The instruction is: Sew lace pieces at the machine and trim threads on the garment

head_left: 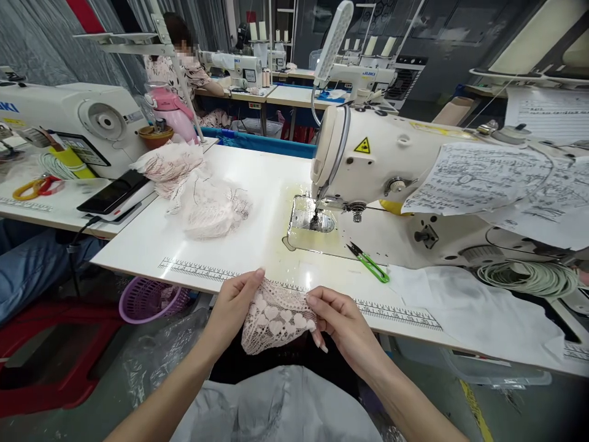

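A pale pink piece of lace (pixel 277 319) with a flower pattern hangs between my two hands, just in front of the table's front edge. My left hand (pixel 240 298) pinches its upper left corner, thumb on top. At the right end, my right hand (pixel 338 313) grips the edge between thumb and fingers. Beyond the lace stands a white sewing machine (pixel 363 159), its needle area over a metal plate (pixel 299 222). Green-handled thread snips (pixel 369 263) lie on the table to the right of that plate.
A heap of lace pieces (pixel 207 205) lies on the white table (pixel 262 166) at left. A phone (pixel 115 191) rests near a second sewing machine (pixel 83 116). White cloth (pixel 478 313) and coiled pale cord (pixel 527 278) lie at right. A purple basket (pixel 133 301) stands below. Another person sits farther back.
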`<move>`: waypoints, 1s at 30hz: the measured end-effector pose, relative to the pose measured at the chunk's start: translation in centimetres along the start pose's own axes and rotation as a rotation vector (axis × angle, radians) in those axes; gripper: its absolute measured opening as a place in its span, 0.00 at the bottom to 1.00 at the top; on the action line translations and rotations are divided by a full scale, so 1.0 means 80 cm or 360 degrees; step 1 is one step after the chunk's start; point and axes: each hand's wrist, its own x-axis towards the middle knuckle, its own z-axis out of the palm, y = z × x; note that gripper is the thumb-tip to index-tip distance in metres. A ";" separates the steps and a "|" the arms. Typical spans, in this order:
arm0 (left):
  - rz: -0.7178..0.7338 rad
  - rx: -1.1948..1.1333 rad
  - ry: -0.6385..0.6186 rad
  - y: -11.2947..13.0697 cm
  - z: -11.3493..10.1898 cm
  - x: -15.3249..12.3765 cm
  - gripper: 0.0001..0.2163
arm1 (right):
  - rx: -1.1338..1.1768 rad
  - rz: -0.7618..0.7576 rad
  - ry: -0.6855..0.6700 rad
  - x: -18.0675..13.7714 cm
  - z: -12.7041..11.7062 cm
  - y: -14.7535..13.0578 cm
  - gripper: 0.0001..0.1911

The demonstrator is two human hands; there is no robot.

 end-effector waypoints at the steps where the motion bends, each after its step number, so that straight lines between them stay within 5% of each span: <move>1: -0.0003 0.0003 0.0000 0.000 0.000 0.000 0.26 | -0.0002 0.0004 0.0001 0.000 0.000 0.000 0.18; 9: 0.0037 0.0111 -0.0038 0.002 0.003 -0.004 0.26 | -0.0083 0.0029 -0.0068 -0.002 0.002 -0.002 0.18; 12: 0.0057 0.0212 -0.0143 0.005 0.009 -0.007 0.26 | -0.0124 0.0077 -0.0138 -0.005 0.001 -0.003 0.25; 17: 0.0100 0.0355 -0.0334 0.008 0.021 -0.001 0.26 | -0.0081 0.0081 -0.0100 -0.023 -0.019 -0.011 0.21; 24: 0.0303 0.0518 -0.0327 0.006 0.026 0.034 0.21 | -0.0405 -0.0374 0.0506 -0.061 -0.095 -0.056 0.16; 30: 0.0357 0.0549 -0.0206 0.003 0.030 0.049 0.20 | -0.0908 -0.0947 0.1031 -0.037 -0.157 -0.102 0.17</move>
